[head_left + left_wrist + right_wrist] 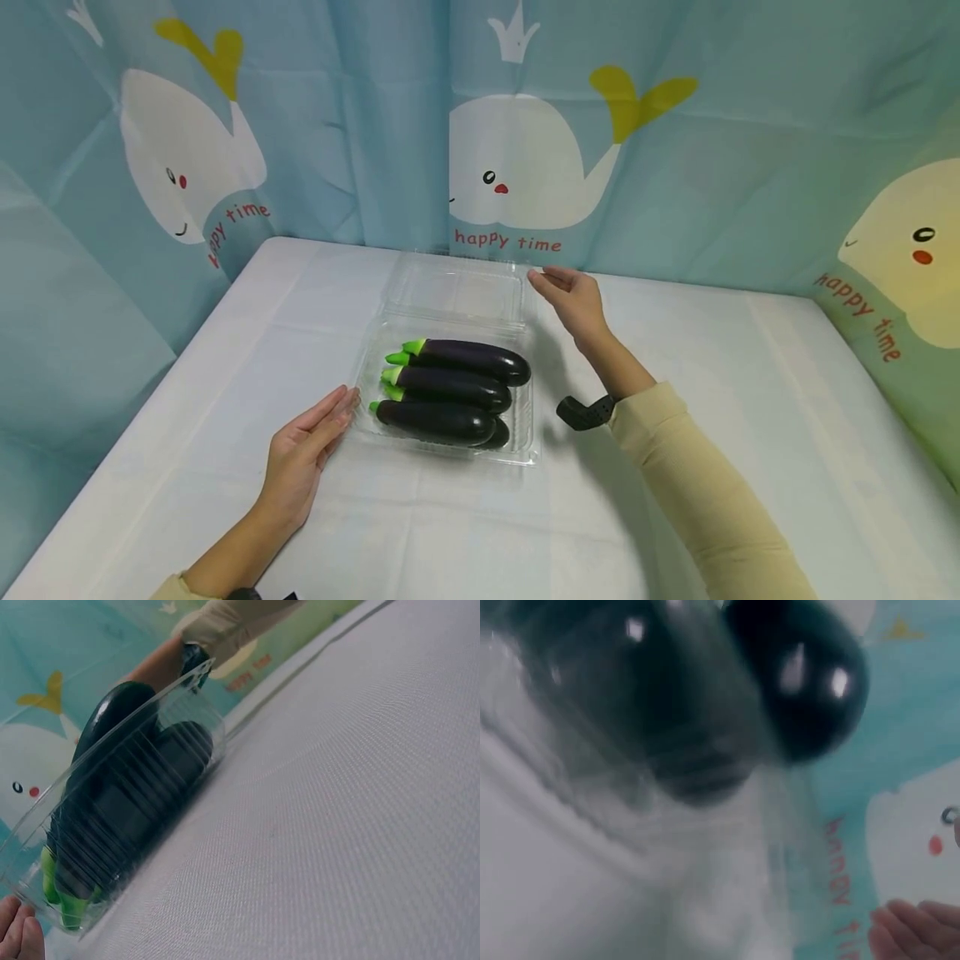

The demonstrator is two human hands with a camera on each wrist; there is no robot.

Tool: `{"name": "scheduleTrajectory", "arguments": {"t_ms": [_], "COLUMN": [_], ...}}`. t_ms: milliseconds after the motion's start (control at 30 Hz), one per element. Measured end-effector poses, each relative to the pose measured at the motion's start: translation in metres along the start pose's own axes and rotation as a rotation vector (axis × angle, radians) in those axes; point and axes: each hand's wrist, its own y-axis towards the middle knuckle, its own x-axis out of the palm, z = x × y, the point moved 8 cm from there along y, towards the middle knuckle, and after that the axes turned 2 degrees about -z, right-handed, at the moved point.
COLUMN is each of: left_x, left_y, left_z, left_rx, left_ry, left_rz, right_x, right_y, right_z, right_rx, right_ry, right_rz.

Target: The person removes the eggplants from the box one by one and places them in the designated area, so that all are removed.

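Note:
A clear plastic clamshell box [525, 433] lies unfolded on the table, its lid [457, 292] laid back toward the curtain. Several dark eggplants [450, 385] with green stems are piled in the base, stems pointing left. My left hand [303, 454] has its fingers extended, the tips against the left side of the base. At the right edge of the lid is my right hand [573, 304], fingers relaxed and thumb near the lid's corner; whether it touches the plastic is hard to tell. The left wrist view shows the box wall and eggplants [127, 802]; the right wrist view is blurred.
A white cloth covers the table [720, 400]. Behind it hangs a blue curtain [390, 125] with whale prints, which also runs along both sides. A black wrist device [585, 412] sticks out from the right wrist.

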Motion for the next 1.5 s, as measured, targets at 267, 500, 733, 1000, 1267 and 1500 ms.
{"name": "scheduleTrajectory", "arguments": {"t_ms": [267, 500, 733, 1000, 1267, 1500], "left_x": [-0.001, -0.001, -0.001, -0.001, 0.000, 0.000], "left_y": [-0.001, -0.001, -0.001, -0.001, -0.001, -0.002], "left_z": [0.001, 0.000, 0.000, 0.000, 0.000, 0.000], "left_rx": [0.014, 0.017, 0.019, 0.023, 0.028, 0.020], "left_ry": [0.000, 0.001, 0.003, 0.000, 0.010, 0.008], "left_rz": [-0.003, -0.010, -0.009, -0.019, -0.030, -0.024], "right_x": [0.013, 0.036, 0.053, 0.072, 0.085, 0.090], "right_y": [-0.025, -0.048, -0.063, -0.069, -0.070, -0.069], "right_z": [-0.027, -0.043, -0.051, -0.049, -0.046, -0.041], "right_rx": [-0.136, -0.248, -0.312, -0.374, -0.420, -0.434], "right_ry": [-0.022, -0.173, -0.307, -0.434, -0.483, -0.489], "right_rz": [-0.104, -0.277, -0.356, -0.456, -0.552, -0.591]}}
